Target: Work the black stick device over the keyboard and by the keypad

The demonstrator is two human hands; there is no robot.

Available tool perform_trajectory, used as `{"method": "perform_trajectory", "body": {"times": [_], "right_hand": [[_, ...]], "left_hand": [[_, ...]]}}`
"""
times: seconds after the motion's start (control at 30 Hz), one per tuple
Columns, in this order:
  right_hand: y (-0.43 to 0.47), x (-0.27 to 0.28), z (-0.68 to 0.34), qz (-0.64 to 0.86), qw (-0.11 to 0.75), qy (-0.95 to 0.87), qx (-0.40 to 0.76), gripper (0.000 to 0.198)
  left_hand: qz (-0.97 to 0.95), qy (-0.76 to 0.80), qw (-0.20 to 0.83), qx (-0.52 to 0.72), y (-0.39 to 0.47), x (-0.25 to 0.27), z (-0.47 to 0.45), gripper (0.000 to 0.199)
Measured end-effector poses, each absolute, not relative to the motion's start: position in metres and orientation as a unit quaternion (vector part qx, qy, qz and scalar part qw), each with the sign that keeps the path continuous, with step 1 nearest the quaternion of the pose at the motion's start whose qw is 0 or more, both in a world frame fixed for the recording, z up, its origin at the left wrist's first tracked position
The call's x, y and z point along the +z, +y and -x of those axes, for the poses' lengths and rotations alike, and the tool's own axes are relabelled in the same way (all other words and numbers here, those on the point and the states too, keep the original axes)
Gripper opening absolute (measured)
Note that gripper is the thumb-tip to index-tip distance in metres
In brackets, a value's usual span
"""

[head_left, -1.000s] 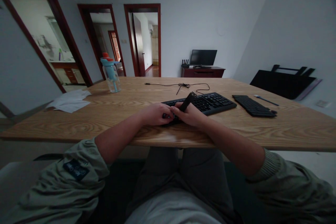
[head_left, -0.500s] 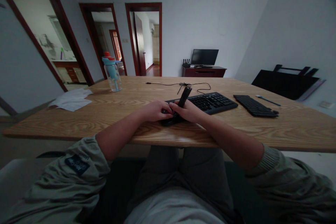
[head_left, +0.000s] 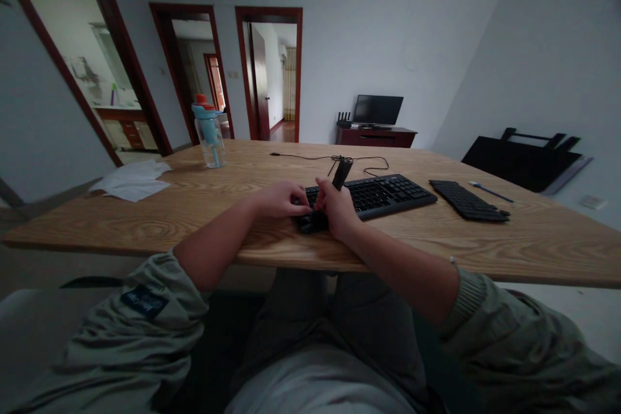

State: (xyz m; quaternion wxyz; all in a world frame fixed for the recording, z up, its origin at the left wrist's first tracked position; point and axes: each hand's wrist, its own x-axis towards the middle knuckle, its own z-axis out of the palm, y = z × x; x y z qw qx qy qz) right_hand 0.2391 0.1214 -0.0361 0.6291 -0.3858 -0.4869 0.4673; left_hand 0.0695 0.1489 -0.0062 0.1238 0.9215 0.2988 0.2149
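A black keyboard [head_left: 392,194] lies at a slant on the wooden table in front of me, its left end between my hands. My right hand [head_left: 339,207] is closed around a thick black stick-shaped tool [head_left: 342,174], held upright and leaning slightly right over the keyboard's left part. The tool's lower end is hidden by my fingers, so its kind does not show. At the keyboard's left end, my left hand [head_left: 281,199] has its fingers curled and its thumb stretched along the edge, gripping that corner.
Right of the keyboard lie a thin black panel of keys [head_left: 468,200] and a slim blue stick with a white tip [head_left: 492,191]. A coiled cable [head_left: 339,158] lies behind it. On the left are a water bottle [head_left: 211,139] and white tissues [head_left: 133,180].
My right hand has turned and shifted slightly left and down, its thumb lifted along the tool. My left hand has drawn a little left, opening a gap between the hands.
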Motion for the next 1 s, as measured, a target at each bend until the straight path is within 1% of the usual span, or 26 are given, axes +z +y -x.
{"method": "perform_trajectory", "body": {"times": [0.03,0.1,0.2,0.3,0.43,0.6,0.67,0.77,0.9,1.0], "right_hand": [[0.123,-0.037,-0.237,0.387,0.631,-0.482,0.469,0.037],[0.125,-0.039,-0.234,0.406,0.635,-0.471,0.458,0.036],[0.13,-0.04,-0.229,0.451,0.637,-0.473,0.408,0.035],[0.134,-0.039,-0.225,0.486,0.624,-0.499,0.355,0.033],[0.134,-0.032,-0.221,0.51,0.607,-0.531,0.3,0.029],[0.133,-0.026,-0.215,0.521,0.539,-0.611,0.254,0.028],[0.134,-0.026,-0.215,0.524,0.526,-0.625,0.241,0.028],[0.14,-0.025,-0.219,0.527,0.545,-0.588,0.281,0.027],[0.144,-0.023,-0.225,0.517,0.591,-0.46,0.414,0.024],[0.141,-0.018,-0.229,0.47,0.609,-0.405,0.494,0.024]], "left_hand": [[-0.91,0.322,0.129,0.228,0.155,-0.005,-0.062,0.032],[-0.857,0.382,0.142,0.314,0.171,-0.004,-0.047,0.042],[-0.776,0.463,0.12,0.412,0.196,-0.011,-0.027,0.055],[-0.739,0.514,0.104,0.423,0.213,-0.021,-0.016,0.059],[-0.712,0.538,0.097,0.44,0.219,-0.026,-0.01,0.059],[-0.7,0.548,0.1,0.447,0.219,-0.025,-0.006,0.059],[-0.694,0.552,0.101,0.451,0.22,-0.026,-0.005,0.06],[-0.692,0.554,0.101,0.45,0.222,-0.026,-0.003,0.061],[-0.694,0.56,0.103,0.442,0.222,-0.025,-0.002,0.06],[-0.692,0.561,0.107,0.442,0.221,-0.023,-0.001,0.06]]}}
